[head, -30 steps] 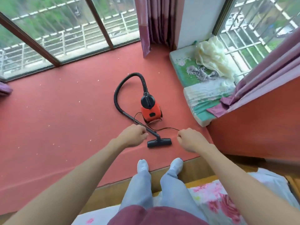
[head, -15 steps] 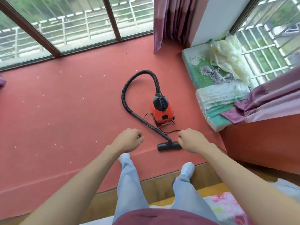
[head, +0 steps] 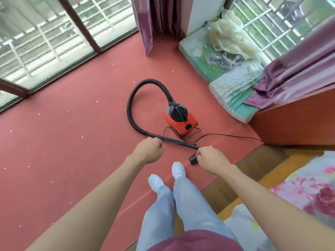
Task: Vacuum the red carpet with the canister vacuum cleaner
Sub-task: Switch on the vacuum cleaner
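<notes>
Both hands are curled into fists with nothing seen in them, the left hand [head: 147,151] and right hand [head: 211,159] held out ahead at bent wrists. Since half a second ago the person's socked feet [head: 178,169] have stepped onto the red carpet [head: 72,142], and the right hand now overlaps the floor head [head: 193,159]. The canister vacuum cleaner [head: 179,120] stands beyond the hands, its wand [head: 174,141] lying between them.

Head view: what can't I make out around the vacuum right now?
All in the head view:
Floor nozzle: mostly covered by the right hand; contact unclear.
Power cord: its end vanishes behind the red cabinet.
Carpet specks: too small to identify.
</notes>
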Demonstrator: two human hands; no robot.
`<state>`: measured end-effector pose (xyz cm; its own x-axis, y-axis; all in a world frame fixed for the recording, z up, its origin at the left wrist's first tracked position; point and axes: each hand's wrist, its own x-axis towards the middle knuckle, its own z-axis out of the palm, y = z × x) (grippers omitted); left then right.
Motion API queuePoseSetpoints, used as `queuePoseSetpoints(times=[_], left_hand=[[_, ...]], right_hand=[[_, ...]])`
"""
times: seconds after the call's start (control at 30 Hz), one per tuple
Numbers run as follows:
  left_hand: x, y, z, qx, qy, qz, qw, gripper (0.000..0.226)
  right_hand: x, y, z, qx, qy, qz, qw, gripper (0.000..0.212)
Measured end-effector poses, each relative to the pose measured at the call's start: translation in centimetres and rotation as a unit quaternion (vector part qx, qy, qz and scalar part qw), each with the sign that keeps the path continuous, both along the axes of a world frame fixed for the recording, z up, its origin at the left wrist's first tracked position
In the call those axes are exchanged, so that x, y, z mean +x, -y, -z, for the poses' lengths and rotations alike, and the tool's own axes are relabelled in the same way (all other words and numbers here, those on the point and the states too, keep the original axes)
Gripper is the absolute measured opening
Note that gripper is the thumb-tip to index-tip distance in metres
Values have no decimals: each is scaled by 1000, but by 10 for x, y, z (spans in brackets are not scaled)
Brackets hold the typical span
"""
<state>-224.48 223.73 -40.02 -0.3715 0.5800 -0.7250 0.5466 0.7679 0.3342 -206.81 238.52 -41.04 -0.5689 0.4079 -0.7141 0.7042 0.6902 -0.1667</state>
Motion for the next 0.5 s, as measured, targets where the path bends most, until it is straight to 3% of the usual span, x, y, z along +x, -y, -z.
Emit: queuePoseSetpoints(times=[0.17,0.5], left_hand=[[-23,-38,28,-18,3,37,999,27],[-90,-135,137,-40,-53,155,986,25]], right_hand=[[-21,-17,35,-29,-5,88,996,32],[-87,-56,166,-101,14,169,980,17]])
